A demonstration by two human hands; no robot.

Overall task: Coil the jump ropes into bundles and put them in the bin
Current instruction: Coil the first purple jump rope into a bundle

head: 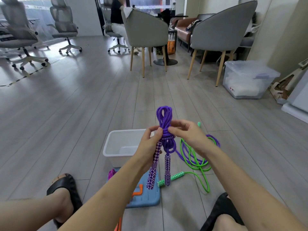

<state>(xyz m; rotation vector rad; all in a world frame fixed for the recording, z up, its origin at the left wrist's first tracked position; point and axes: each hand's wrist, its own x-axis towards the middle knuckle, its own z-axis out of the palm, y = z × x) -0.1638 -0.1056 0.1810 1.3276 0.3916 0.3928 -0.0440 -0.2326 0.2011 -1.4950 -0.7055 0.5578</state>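
Pinching purple rope bundle [164,130] at wrapped middle: left hand [150,142], right hand [186,134]; above white bin [116,147]; green rope [195,157] right of bin.

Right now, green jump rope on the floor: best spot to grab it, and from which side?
Grip the near green handle, coming from above. It lies flat on the floor beside the hanging purple handles, rigid and patterned, so fingers can close across its width. The green cord sprawls in loose loops tangled with a purple cord, a poorer hold. Both hands are full, so one must free up first.
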